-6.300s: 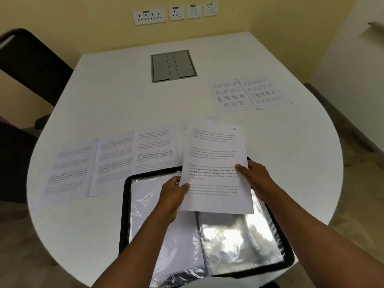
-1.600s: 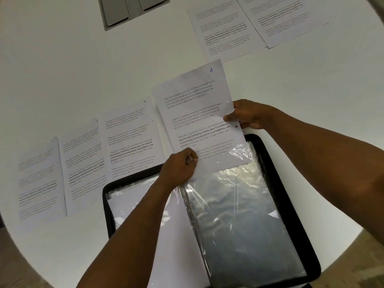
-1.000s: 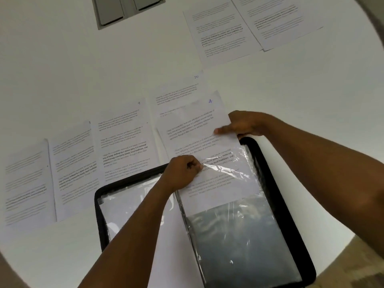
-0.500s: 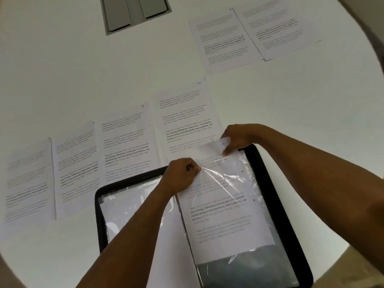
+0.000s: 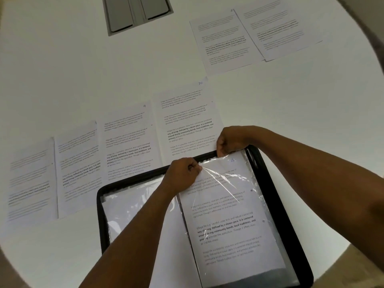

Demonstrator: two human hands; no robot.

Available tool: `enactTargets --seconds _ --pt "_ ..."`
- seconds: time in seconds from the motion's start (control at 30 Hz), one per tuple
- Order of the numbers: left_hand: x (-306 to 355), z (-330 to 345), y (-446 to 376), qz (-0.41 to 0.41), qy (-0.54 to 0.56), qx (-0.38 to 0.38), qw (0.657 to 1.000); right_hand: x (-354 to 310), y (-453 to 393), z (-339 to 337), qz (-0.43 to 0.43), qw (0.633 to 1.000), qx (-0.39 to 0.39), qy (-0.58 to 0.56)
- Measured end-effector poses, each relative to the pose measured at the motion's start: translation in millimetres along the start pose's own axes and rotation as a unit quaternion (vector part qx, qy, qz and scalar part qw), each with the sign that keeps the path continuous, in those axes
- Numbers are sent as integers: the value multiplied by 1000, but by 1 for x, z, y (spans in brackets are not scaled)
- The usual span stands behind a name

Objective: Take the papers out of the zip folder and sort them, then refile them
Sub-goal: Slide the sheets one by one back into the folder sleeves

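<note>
refile | left hand (image 5: 182, 175) pinches plastic sleeve (image 5: 268, 206) mouth open | right hand (image 5: 229, 142) grips printed sheet (image 5: 234, 227) top, seating it

We see the zip folder (image 5: 268, 183), black-edged, lying open and flat at the near edge of the bench. Its right clear sleeve (image 5: 252, 206) now holds a printed sheet (image 5: 232, 231) with a blue handwritten mark at its top corner; the plastic is wrinkled near the top. Four printed sheets (image 5: 128, 142) lie in a row just behind the folder, partly overlapping. Two more sheets (image 5: 226, 42) lie far right, side by side.
</note>
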State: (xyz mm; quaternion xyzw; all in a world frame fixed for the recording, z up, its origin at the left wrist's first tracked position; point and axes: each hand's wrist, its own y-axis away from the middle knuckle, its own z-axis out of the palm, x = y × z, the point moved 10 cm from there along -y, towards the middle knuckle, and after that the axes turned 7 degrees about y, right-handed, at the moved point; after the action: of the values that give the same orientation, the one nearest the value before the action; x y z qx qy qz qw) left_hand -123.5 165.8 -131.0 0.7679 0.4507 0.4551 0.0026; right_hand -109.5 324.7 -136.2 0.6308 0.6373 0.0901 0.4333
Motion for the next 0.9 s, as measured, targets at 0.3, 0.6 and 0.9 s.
enactTargets --seconds 0.3,0.6,0.9 --pt "0 -3 4 2 16 29 999 51 49 -26 157 929 284 -178" --pt "6 -9 21 17 41 84 995 44 114 64 212 921 257 -203" --pt "5 -20 60 51 121 154 979 0 139 90 166 925 220 -263"
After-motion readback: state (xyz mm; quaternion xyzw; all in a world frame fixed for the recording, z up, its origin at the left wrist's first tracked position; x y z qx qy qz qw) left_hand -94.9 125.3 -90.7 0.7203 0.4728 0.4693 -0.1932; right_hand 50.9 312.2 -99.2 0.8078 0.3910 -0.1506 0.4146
